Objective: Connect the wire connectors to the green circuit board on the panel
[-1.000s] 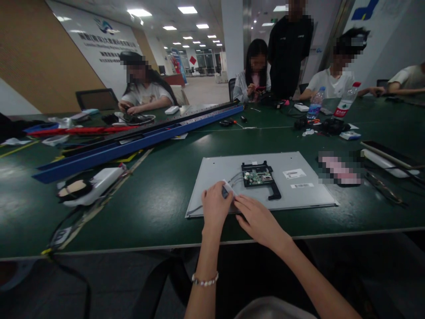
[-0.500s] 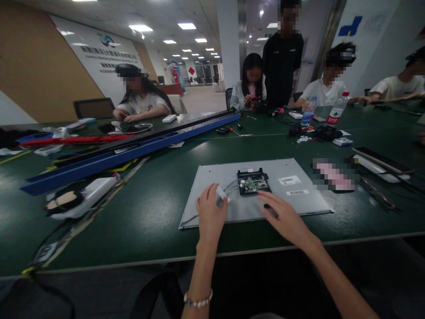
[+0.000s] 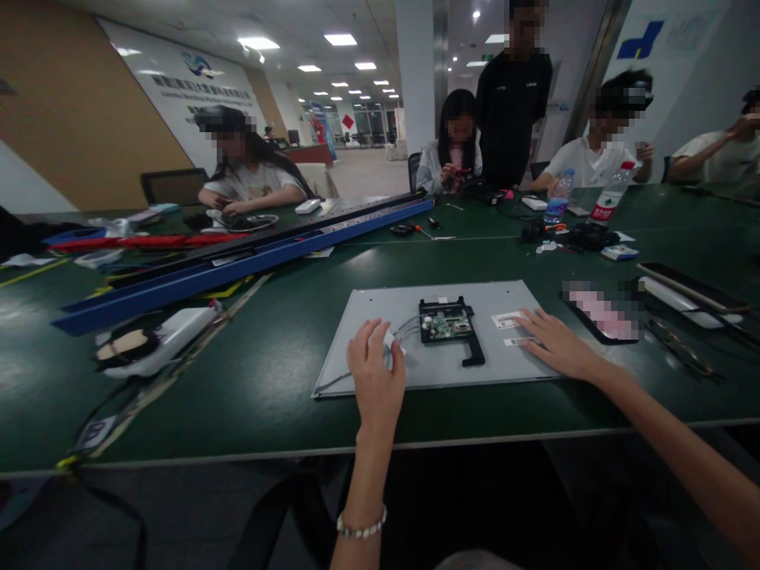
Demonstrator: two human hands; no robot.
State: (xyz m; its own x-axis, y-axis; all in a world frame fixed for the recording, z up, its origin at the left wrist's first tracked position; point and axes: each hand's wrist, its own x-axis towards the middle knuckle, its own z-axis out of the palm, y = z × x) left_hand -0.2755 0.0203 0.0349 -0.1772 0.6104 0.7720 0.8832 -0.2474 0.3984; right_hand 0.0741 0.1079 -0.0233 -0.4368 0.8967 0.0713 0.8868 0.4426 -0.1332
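A flat grey metal panel [image 3: 451, 373], which looks like the back of a display, lies on the table before me. On its middle sits a green circuit board [image 3: 446, 323] in a black plastic frame [image 3: 474, 352], whose arm extends toward me. Thin grey cables [image 3: 406, 326] run left from the board. My left hand [image 3: 375, 368] arches over them with fingers apart, beside a small white piece [image 3: 390, 339]; whether it touches that piece is hidden. Fingers stretched out, my right hand [image 3: 555, 342] rests on the panel's right side, partly over two white labels [image 3: 506, 320].
Right of the panel lie a pink phone-like object [image 3: 602, 313] and glasses [image 3: 682, 348]. A white device [image 3: 172, 340] and a long blue rail [image 3: 249, 265] are on the left. Two bottles [image 3: 559, 198] stand farther back. Several people sit or stand across the green table [image 3: 267, 380].
My right hand has moved right, from beside the circuit board to the labels. The black frame's arm now shows, extending toward me. My left hand stays near the cables.
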